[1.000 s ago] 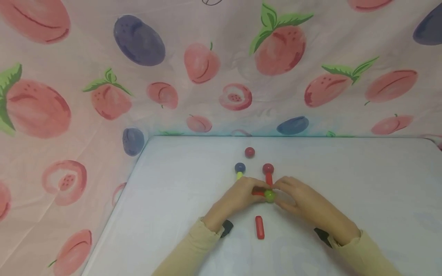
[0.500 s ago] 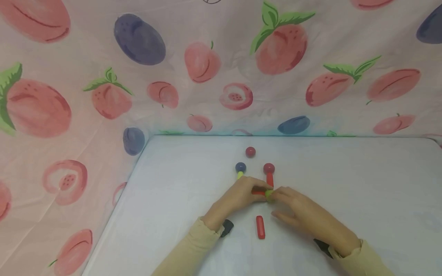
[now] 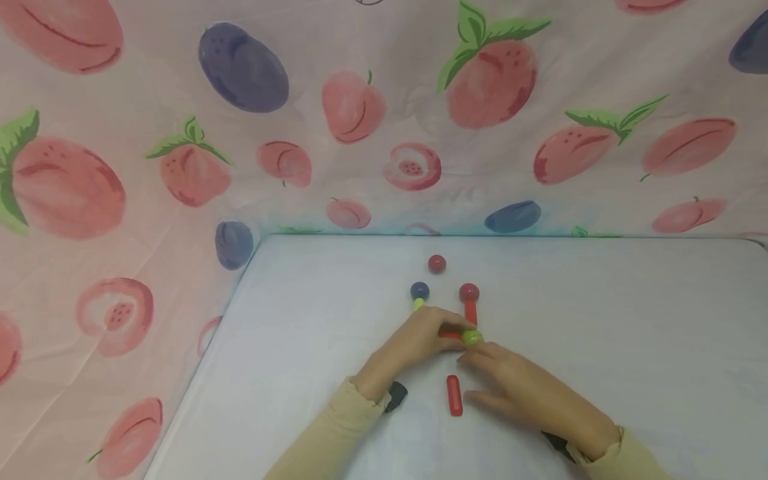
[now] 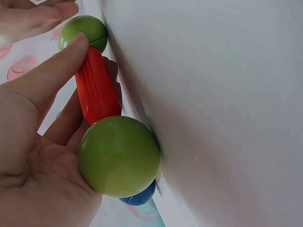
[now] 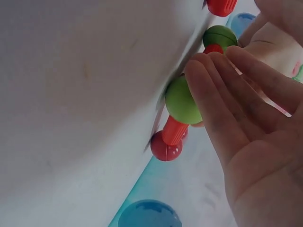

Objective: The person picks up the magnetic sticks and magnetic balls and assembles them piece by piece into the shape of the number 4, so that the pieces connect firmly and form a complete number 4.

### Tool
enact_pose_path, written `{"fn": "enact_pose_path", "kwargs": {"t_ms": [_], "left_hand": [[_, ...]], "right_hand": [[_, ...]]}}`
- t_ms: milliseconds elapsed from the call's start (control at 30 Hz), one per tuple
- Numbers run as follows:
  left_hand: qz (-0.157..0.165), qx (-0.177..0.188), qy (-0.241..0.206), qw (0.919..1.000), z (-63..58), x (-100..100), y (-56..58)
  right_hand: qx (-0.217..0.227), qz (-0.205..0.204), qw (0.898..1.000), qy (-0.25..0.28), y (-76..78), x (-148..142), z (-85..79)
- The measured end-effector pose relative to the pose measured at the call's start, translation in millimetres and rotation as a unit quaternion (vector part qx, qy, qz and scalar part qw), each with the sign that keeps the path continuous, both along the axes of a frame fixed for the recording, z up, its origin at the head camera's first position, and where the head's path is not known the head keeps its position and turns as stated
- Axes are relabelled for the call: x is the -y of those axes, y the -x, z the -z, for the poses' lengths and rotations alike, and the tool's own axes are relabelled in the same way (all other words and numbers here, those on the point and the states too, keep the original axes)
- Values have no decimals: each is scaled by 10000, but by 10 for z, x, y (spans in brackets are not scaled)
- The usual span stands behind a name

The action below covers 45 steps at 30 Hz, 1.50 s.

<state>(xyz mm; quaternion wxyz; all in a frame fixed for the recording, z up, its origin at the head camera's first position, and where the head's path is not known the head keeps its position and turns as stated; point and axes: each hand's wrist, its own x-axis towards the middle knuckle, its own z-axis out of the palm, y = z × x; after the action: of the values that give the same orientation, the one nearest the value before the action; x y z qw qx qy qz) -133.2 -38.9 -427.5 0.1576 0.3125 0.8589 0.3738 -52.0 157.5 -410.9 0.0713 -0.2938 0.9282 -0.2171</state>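
Observation:
My left hand [image 3: 417,340] pinches a red stick [image 4: 98,87] between thumb and fingers; the stick joins two green balls. The far green ball [image 3: 472,337] sits at the left fingertips, and the nearer green ball [image 4: 119,156] lies by the palm, hidden in the head view. From the far green ball another red stick [image 3: 471,313] runs to a red ball [image 3: 469,293]. A yellow stick [image 3: 419,305] with a blue ball [image 3: 419,291] shows beyond the left hand. My right hand [image 3: 528,387], fingers extended and holding nothing, hovers between that green ball and a loose red stick [image 3: 455,395].
A separate red ball [image 3: 437,264] lies farther back on the white table [image 3: 600,300]. Behind and to the left hangs a fruit-print cloth [image 3: 360,167]. Dark wrist straps [image 3: 396,397] show at the cuffs.
My right hand has left the green ball and moved down toward the loose red stick, its fingers spreading. The left hand keeps its grip in nearly the same place.

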Motion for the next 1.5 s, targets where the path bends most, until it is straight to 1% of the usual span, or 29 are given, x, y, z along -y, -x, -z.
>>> {"fn": "enact_pose_path", "kwargs": {"t_ms": [100,233,333,433,633,867,1067,1333,1500], "left_hand": [[-25,54,-13,10000,-7,3,-4],[-2,-6,-43,10000,-8,8,-6],[26,-98,-45,9999,-7,13,-7],[8,-116,-31,9999,-8,17,-10],[-14,-75,-70,9999,-17,16,-16],[-26,-1,-85,10000,-47,12,-23],[32,-33,-91,9999,-35,7,-15],[25,-14,-100,9999,-39,5,-14],[9,52,-117,9999,-33,4,-13]], "right_hand": [[150,-43,9999,-35,-16,22,4],[244,-171,9995,-51,-48,64,14],[125,-253,9996,-35,-71,93,28],[-58,-294,9995,-76,-82,110,46],[-241,-302,9991,-183,-87,128,62],[-393,-320,9986,-133,-94,137,73],[-323,-248,9991,-103,-91,153,67],[-243,-173,9995,-113,-77,172,71],[-322,-216,9992,-30,-70,146,86]]}}
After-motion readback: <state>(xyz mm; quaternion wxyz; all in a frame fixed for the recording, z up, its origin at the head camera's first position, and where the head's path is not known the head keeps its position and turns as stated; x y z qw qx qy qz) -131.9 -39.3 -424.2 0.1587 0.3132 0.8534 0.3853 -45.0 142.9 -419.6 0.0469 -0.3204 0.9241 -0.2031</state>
